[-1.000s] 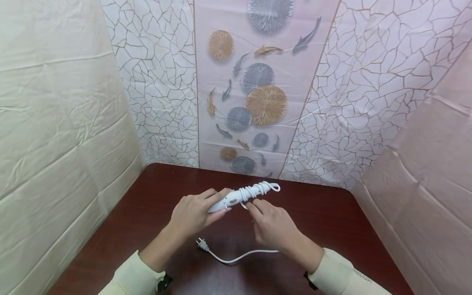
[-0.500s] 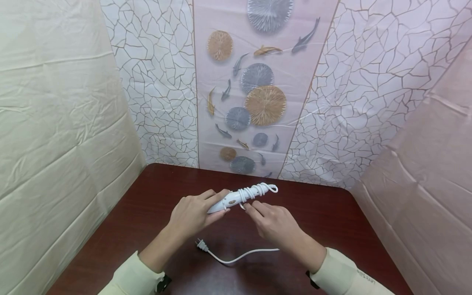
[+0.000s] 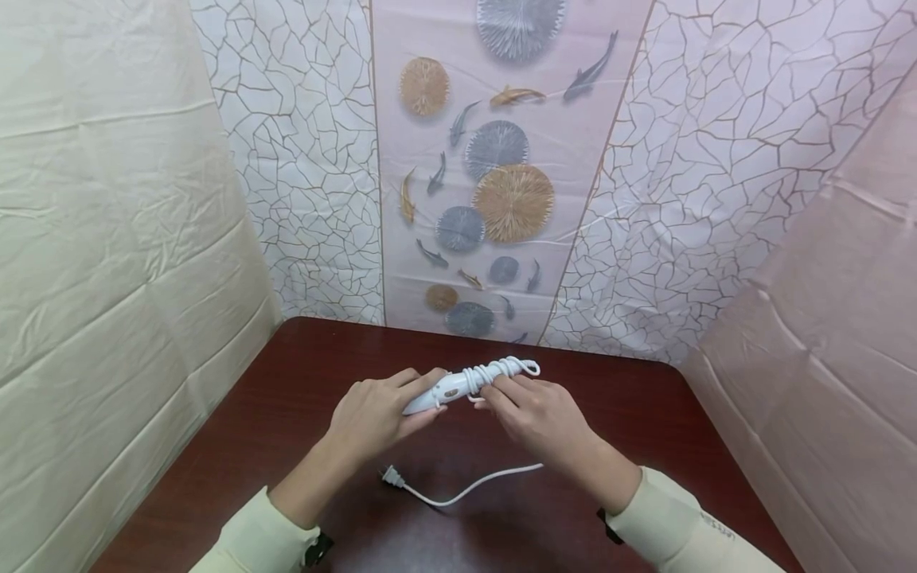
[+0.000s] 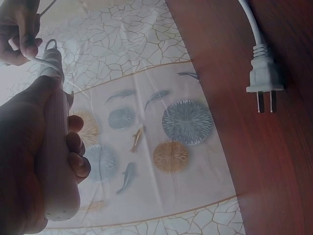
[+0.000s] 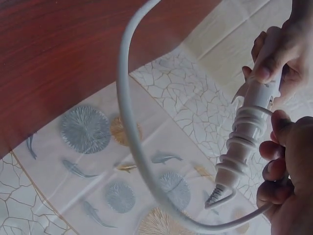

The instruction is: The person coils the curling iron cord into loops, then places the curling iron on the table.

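Note:
A slim white hair iron with a small switch is held aloft, tilted up to the right. My left hand grips its wide end, thumb along one side and fingers curled round the other, as the left wrist view shows. White power cord is wound in several turns round the narrower part, whose end carries a ribbed cord sleeve. Close beside these turns, my right hand pinches the cord between thumb and fingers. From that hand a loose loop of cord hangs down in the right wrist view.
The two-pin plug and the cord's free stretch lie low over the dark red-brown table. A patterned cloth backdrop hangs behind, with plain cloth walls at both sides.
My right hand has risen slightly and come closer against the wound part of the hair iron. The trailing cord below has shifted up a little with it. My left hand has stayed put.

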Action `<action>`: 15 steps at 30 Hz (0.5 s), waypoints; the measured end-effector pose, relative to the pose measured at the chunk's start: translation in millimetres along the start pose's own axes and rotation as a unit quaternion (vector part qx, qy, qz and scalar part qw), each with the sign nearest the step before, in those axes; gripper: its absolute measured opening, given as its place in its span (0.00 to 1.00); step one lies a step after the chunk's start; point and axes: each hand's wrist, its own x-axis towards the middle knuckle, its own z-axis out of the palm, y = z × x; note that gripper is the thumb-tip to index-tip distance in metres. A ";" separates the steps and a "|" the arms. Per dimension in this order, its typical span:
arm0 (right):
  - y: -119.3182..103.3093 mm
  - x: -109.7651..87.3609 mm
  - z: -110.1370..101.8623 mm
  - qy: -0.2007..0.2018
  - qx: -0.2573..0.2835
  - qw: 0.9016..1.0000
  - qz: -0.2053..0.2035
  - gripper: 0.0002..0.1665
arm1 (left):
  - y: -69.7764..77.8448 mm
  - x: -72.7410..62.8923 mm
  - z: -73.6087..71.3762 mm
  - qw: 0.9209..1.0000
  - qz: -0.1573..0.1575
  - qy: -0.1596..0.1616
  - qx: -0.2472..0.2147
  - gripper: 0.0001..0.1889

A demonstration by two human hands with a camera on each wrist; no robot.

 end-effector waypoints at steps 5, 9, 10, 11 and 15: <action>4.3 2.5 -2.7 0.010 0.005 1.000 -0.010 0.20 | 1.9 0.5 -0.4 1.000 0.008 0.006 0.001 0.27; 9.4 4.5 -4.1 0.031 0.007 0.999 -0.018 0.23 | 3.4 0.9 -0.8 1.000 0.011 0.009 0.002 0.26; 10.7 5.4 -4.2 0.036 0.006 0.999 -0.019 0.24 | 3.6 0.7 -0.8 1.000 0.011 0.008 0.002 0.26; 12.1 6.2 -4.2 0.043 0.005 0.999 -0.020 0.24 | 3.8 0.7 -0.8 1.000 0.011 0.008 0.002 0.26; 17.3 10.2 -5.2 0.061 -0.001 0.998 -0.023 0.26 | 4.6 1.3 -1.1 1.000 0.011 0.000 -0.002 0.25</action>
